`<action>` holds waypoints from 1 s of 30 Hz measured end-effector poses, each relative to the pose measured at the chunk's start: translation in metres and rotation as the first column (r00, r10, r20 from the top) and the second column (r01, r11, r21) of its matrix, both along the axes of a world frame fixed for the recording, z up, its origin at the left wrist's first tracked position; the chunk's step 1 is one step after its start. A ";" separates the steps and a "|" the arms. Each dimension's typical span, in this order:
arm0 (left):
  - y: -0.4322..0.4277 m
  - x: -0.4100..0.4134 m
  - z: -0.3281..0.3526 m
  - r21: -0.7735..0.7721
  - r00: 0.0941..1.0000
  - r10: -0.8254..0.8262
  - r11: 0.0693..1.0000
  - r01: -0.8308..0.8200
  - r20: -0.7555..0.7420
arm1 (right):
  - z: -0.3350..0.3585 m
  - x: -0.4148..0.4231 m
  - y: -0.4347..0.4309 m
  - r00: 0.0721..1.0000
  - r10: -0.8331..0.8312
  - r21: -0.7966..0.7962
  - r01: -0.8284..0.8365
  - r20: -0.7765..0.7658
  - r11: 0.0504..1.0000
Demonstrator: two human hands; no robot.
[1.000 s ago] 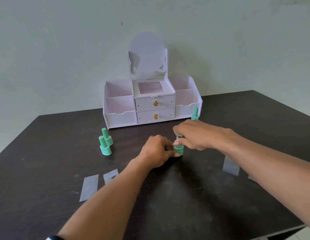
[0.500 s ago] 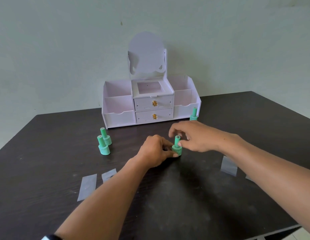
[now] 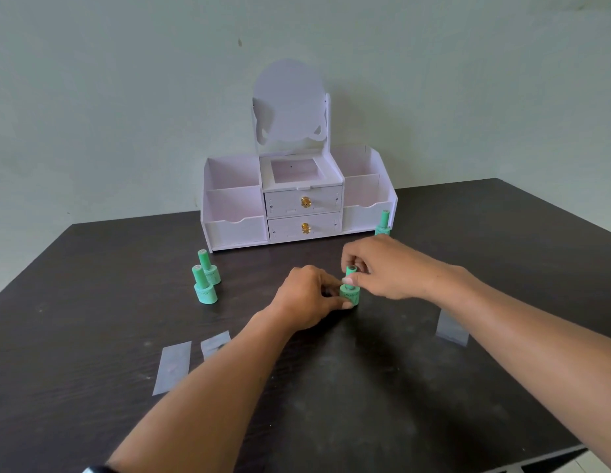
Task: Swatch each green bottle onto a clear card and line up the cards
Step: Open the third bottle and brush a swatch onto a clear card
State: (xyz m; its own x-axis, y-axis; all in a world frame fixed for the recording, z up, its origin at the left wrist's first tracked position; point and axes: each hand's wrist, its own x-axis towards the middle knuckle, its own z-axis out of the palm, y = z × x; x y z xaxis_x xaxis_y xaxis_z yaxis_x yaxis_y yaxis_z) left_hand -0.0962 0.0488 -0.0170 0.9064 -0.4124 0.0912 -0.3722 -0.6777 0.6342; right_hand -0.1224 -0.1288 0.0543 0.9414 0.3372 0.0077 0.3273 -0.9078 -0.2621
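Observation:
A green bottle (image 3: 350, 294) stands upright at the middle of the dark table (image 3: 331, 404). My left hand (image 3: 307, 297) grips its round base from the left. My right hand (image 3: 382, 268) pinches its cap from above and the right. Two more green bottles (image 3: 206, 288) stand together to the left. Another green bottle (image 3: 383, 222) stands by the organizer's right end, partly hidden by my right hand. Two clear cards (image 3: 172, 366) lie side by side at the front left, the right one partly under my left forearm. A third clear card (image 3: 451, 327) lies at the right.
A white organizer (image 3: 299, 203) with drawers, open bins and an oval back panel stands at the table's far side against a pale wall. The table's front right corner (image 3: 584, 448) is near my right forearm.
My right hand has shifted its fingers on the cap, from covering it to pinching it. The left hand stays on the base. The bottle has stayed in place.

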 end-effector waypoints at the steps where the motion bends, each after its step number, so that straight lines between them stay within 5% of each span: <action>1: 0.000 0.000 0.000 0.002 1.000 -0.005 1.000 0.005 0.002 | 0.002 -0.001 0.001 0.999 0.036 0.001 -0.035 -0.034 0.999; 24: 0.000 -0.005 0.003 0.021 1.000 -0.020 1.000 0.020 0.005 | 0.011 -0.002 0.007 0.990 0.001 -0.032 -0.005 -0.140 0.999; 30: 0.000 -0.006 0.004 0.022 1.000 -0.012 1.000 0.012 -0.001 | 0.009 -0.002 0.006 0.999 -0.018 -0.026 0.017 -0.051 1.000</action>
